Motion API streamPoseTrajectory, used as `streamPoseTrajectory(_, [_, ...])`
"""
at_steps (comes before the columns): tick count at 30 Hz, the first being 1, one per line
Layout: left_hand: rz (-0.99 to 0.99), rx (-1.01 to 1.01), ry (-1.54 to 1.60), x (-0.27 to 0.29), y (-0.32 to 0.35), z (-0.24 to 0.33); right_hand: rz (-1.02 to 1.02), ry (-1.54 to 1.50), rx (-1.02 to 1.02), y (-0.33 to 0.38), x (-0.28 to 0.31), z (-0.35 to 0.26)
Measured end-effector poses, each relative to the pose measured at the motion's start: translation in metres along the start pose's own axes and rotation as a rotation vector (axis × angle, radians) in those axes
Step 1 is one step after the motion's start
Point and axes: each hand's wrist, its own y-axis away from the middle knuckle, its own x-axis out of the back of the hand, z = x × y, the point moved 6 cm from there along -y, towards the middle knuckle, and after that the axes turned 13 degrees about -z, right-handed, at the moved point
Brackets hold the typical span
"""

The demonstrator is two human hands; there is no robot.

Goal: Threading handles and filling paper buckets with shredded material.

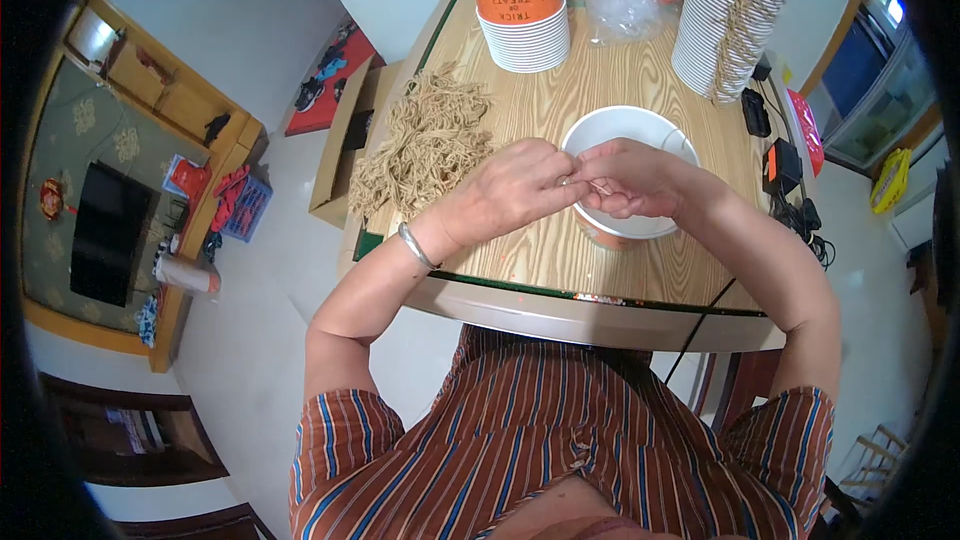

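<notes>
Fingers curled in close pinches, our left hand (525, 183) and right hand (640, 177) meet at a thin strand (599, 186) above a white-lined paper bucket (630, 121) on the bench (500, 250). Tan cords (430, 135) lie heaped to our left; stacked buckets (524, 45) stand beyond, near a clear plastic bag (623, 2).

Left: flat black TV screen (108, 233), yellow-brown wooden wall cabinet (165, 90) by it, blue plastic mesh basket (254, 210) nearby. Red rectangular mat (312, 123) on the pale glossy floor (255, 340), dark shoes (308, 92) on top. Right: boxy black power adapter (782, 165) near tangled black cables (800, 225), bright pink plastic packet (806, 130) just beside, yellow plastic package (890, 180) (contents unclear) farther out.
</notes>
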Motion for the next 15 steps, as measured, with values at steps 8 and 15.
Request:
streamPoseTrajectory(8, [-0.024,0.039,0.14,-0.004,-0.001,-0.007,0.035,0.049,-0.014,0.002,-0.001,0.001])
streamPoseTrajectory(15, [0.291,0.492,0.576,-0.029,0.03,-0.006,0.08,0.174,0.078,0.006,0.003,-0.002])
